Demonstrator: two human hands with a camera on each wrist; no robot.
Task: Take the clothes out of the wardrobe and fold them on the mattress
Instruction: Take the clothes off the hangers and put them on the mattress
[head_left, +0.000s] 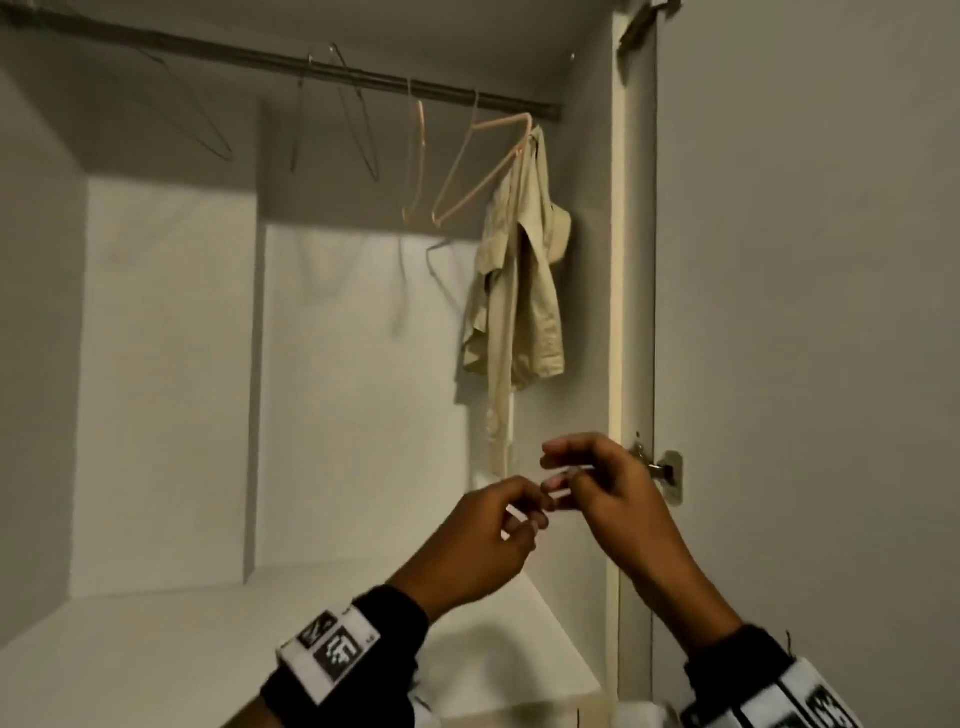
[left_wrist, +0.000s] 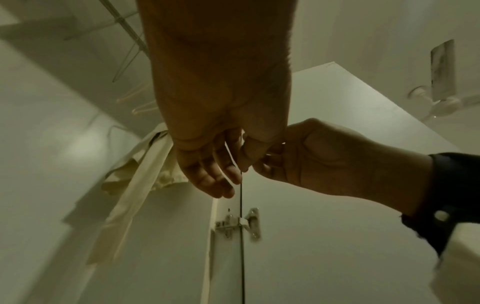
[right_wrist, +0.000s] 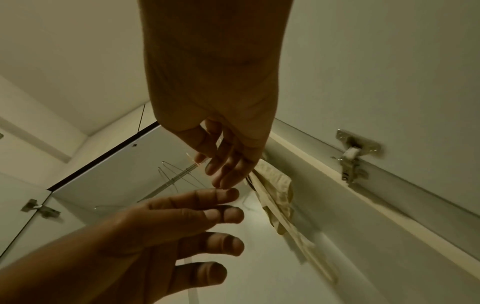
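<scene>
White wardrobe walls (head_left: 171, 364) are seen behind a metal rail (head_left: 291, 65) from which several bare hangers (head_left: 467, 166) are hung, and a beige garment (head_left: 519, 291) is draped from the hanger nearest the right-hand panel, beside the door hinge (head_left: 660, 470). Below the garment, the left hand (head_left: 478, 545) and the right hand (head_left: 608, 483) are held together, fingertips meeting. A thin pale strip (its nature cannot be told) is pinched between the curled fingers (left_wrist: 228, 164) of both hands.
</scene>
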